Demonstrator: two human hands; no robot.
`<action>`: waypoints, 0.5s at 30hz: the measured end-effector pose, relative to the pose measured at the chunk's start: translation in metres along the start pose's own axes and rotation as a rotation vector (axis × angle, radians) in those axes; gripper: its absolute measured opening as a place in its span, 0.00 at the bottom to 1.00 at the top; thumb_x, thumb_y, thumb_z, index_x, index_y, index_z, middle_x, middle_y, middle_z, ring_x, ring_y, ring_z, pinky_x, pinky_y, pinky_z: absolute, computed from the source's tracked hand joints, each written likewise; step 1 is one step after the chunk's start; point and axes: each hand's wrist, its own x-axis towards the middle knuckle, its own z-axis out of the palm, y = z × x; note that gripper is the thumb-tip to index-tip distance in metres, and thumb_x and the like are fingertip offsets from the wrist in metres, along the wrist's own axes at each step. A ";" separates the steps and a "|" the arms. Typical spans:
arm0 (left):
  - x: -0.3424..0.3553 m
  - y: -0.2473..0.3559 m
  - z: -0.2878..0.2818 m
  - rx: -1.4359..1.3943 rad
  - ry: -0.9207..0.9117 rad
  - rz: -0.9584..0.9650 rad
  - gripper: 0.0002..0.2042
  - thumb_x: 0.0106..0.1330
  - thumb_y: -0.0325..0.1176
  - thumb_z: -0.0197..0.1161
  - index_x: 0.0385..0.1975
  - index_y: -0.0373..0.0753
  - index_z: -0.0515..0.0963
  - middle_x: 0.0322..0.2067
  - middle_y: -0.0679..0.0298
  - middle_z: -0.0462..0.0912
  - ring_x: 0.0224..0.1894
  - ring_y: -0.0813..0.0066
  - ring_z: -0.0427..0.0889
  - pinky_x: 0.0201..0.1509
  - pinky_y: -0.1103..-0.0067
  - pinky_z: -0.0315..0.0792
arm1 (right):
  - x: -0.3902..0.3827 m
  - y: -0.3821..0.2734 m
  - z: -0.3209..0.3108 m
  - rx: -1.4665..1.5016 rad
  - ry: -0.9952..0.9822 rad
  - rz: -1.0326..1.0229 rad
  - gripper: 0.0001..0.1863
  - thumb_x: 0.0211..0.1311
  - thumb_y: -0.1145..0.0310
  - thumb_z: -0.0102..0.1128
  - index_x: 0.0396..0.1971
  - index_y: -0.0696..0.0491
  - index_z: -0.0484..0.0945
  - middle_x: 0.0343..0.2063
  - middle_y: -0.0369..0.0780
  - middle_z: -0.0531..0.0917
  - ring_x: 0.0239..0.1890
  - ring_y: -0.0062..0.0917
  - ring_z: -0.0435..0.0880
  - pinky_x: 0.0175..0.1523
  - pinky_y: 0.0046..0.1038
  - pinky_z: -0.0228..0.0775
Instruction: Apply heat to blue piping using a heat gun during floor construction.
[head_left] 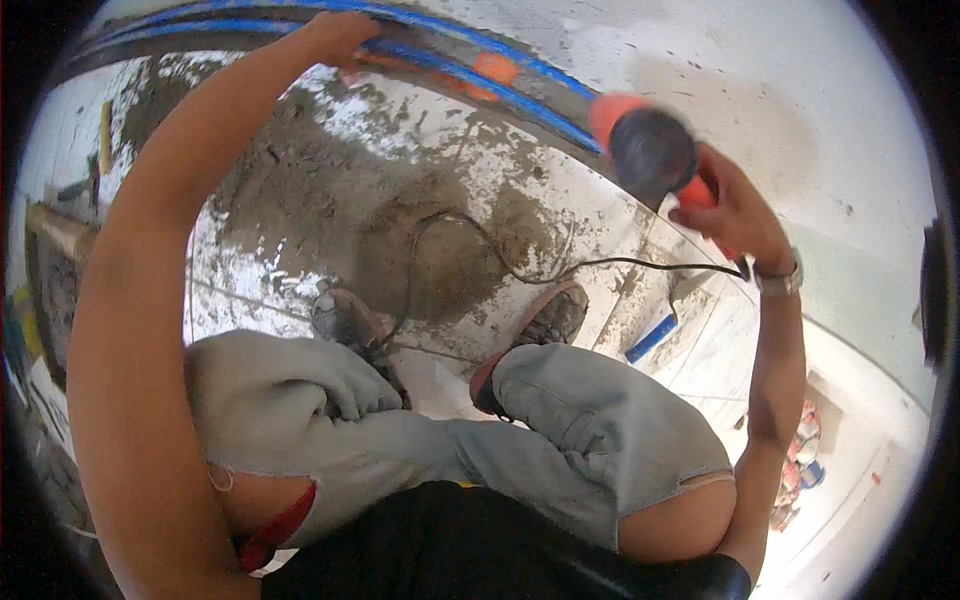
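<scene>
My right hand [735,205] grips the handle of an orange-red corded power tool [652,150] with a round black end. The tool is held up beside the white wall and is slightly blurred. A black cord [610,262] runs from its handle across the floor toward my feet. My left hand [342,40] is closed around the lower of two blue pipes [460,72] along the base of the wall; its fingertips are partly hidden. Between the pipes sits an orange piece [495,68], with more orange below it.
Grey mortar [300,180] is smeared over the white tiled floor [700,355] ahead of my shoes. A blue-handled trowel [652,338] lies at right. Far left are a yellow-handled tool [105,135] and a wooden piece [62,232]. Red-and-white items [800,455] lie at lower right.
</scene>
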 end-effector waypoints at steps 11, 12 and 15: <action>0.000 0.001 -0.017 -0.131 -0.098 0.034 0.41 0.46 0.34 0.77 0.64 0.41 0.67 0.63 0.54 0.69 0.65 0.52 0.69 0.67 0.63 0.66 | -0.157 0.057 0.093 -0.234 0.135 0.467 0.36 0.46 0.58 0.75 0.51 0.59 0.68 0.31 0.51 0.83 0.35 0.47 0.84 0.40 0.41 0.75; 0.001 -0.004 -0.013 -0.121 -0.094 0.054 0.41 0.46 0.34 0.77 0.64 0.41 0.67 0.63 0.54 0.69 0.65 0.52 0.69 0.67 0.63 0.66 | -0.159 0.061 0.102 -0.233 0.147 0.509 0.37 0.46 0.57 0.75 0.52 0.57 0.66 0.31 0.52 0.83 0.36 0.48 0.84 0.39 0.41 0.75; 0.006 -0.016 0.001 -0.086 -0.123 -0.032 0.49 0.37 0.39 0.82 0.65 0.38 0.66 0.64 0.54 0.69 0.67 0.55 0.67 0.68 0.61 0.65 | -0.162 0.060 0.115 -0.256 0.162 0.615 0.38 0.47 0.57 0.75 0.54 0.54 0.64 0.30 0.51 0.83 0.35 0.47 0.85 0.38 0.41 0.75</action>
